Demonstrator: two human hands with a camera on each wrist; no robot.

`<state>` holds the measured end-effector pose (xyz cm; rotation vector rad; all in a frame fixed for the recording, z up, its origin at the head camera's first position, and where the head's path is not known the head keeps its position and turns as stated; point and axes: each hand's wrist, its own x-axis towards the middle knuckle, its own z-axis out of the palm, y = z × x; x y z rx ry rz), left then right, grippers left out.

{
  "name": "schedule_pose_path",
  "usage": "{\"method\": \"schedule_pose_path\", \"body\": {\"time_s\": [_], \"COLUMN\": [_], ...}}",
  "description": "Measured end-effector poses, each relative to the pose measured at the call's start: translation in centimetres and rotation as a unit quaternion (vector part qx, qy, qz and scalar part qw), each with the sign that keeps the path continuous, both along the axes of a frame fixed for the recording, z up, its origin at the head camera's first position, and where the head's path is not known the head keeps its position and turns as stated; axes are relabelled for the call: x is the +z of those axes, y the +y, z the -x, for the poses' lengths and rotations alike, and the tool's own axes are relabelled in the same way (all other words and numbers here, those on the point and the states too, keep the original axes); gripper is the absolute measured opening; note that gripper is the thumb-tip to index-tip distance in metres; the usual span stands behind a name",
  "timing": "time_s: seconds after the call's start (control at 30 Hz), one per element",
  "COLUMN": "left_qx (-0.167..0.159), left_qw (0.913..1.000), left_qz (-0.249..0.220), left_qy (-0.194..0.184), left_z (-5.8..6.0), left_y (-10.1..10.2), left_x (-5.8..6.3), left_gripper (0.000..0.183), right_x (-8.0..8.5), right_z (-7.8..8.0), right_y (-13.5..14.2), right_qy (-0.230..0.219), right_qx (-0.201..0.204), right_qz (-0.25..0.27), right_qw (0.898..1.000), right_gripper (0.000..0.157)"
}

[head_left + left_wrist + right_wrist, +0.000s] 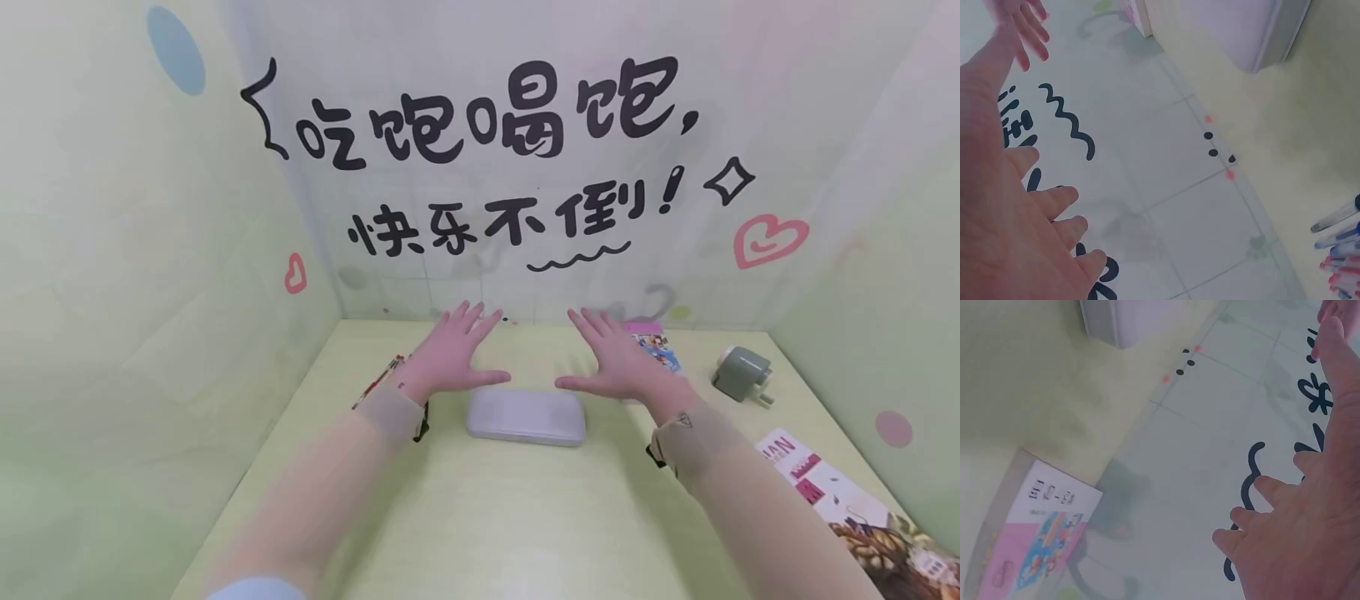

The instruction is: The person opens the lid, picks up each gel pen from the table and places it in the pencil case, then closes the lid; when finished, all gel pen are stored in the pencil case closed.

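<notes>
Both hands are raised over the table with fingers spread and nothing held. In the head view my left hand (450,354) is above the back left part, thumb pointing inward. Opposite it, my right hand (618,362) mirrors the pose, its thumb toward the left one. A pale lilac case (527,417) with rounded corners lies on the table just nearer than the two thumbs. Several pens (1341,250), with red, blue and black parts, lie beside the left hand, partly hidden by it in the head view. A pink and white box (1041,531) with a cartoon picture stands behind the right wrist.
A grey-green pencil sharpener (741,373) with a crank stands at the back right of the table (495,517). Nearer, a magazine (847,500) lies along the right edge. Printed cloth walls (525,292) enclose the table at the back and both sides.
</notes>
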<state>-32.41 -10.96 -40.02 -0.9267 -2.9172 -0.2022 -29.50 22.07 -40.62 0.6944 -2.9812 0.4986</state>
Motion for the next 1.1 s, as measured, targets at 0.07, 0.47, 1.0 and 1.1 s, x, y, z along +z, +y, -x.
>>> {"method": "schedule_pose_path", "body": {"time_s": [0.07,0.47,1.0,1.1], "left_qx": [-0.012,-0.008,0.025,0.022], "left_qw": [0.9999,0.9927,0.9744,0.9738], "left_qz": [0.0,-0.072,-0.156,-0.162], "left_qy": [-0.005,-0.096,-0.16,-0.158], "left_z": [-0.3,-1.8,-3.7,-3.8], "left_y": [0.1,-0.4,-1.9,-2.0], "left_x": [-1.1,-7.0,-11.0,-11.1], "left_gripper": [0.112,0.113,0.107,0.102], "right_x": [-1.2,-7.3,-10.8,-11.2], "right_z": [-0.5,-2.6,-4.7,-4.9], "right_y": [0.0,-0.3,-0.3,-0.1], "right_qy": [-0.013,-0.088,-0.128,-0.133], "right_qx": [0.0,0.0,-0.036,-0.035], "right_qz": [0.019,0.087,0.194,0.207], "right_qw": [1.0,0.992,0.972,0.969], "right_gripper": [0.123,0.121,0.112,0.111]}}
